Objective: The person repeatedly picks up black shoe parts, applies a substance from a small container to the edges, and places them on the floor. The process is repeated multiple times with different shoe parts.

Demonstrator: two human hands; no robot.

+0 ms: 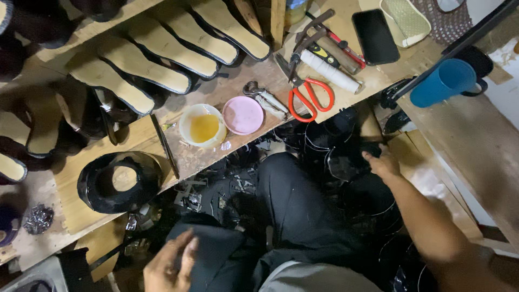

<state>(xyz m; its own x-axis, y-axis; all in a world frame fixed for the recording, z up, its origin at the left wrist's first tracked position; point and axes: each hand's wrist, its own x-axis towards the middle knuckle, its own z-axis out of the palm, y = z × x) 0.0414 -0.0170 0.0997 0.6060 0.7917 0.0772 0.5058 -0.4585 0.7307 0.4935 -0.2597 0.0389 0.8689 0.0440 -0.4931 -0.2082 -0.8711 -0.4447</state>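
Shoemaking is the work here, and the step in hand looks like picking up a fresh piece. The right hand (pixel 383 162) is stretched out and down, below the edge of the wooden bench (pixel 216 92). Its fingers curl into a pile of thin black cut-out pieces (pixel 338 143) on the floor, touching one, though I cannot tell if it grips it. The arm is long and nearly straight, and the wrist bends down.

The left hand (pixel 172 265) hangs near the lap with loose, half-open fingers. It holds nothing.

I think the next move calls for a firm pinch on just one piece, since they lie stacked and dark.

Up on the bench sit a round white cup of yellow glue (pixel 203 126), a pink plastic lid (pixel 243 114), red-handled scissors (pixel 309 97) and a black shoe upper (pixel 120 181), with tan insoles (pixel 135 62) in a row.
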